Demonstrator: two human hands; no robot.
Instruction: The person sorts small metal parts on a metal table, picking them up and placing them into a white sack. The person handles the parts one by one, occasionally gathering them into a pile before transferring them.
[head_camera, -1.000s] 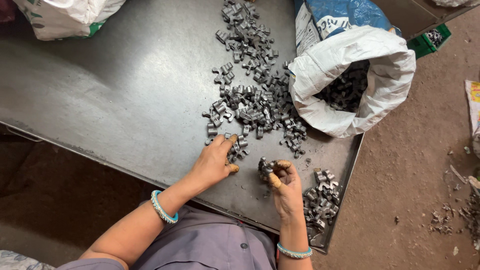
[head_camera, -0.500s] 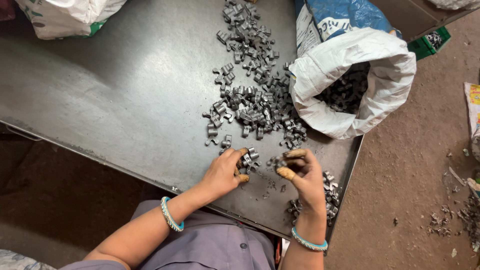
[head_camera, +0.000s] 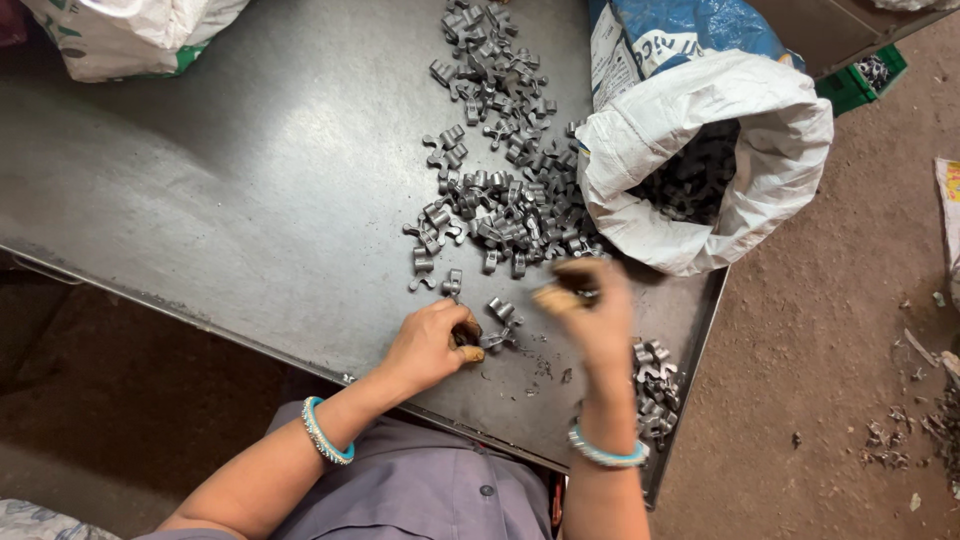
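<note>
Your left hand (head_camera: 428, 345) rests on the metal table (head_camera: 230, 200), fingers curled and pinching a small grey part (head_camera: 468, 334). Your right hand (head_camera: 592, 312) is blurred near the pile (head_camera: 505, 200), beside the white sack (head_camera: 700, 160); whether its fingers grip anything, you cannot tell.

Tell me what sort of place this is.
Probably a small metalworking shop or sorting bench: a steel table heaped with grey metal parts, an open sack holding more, and a dirt floor.
</note>
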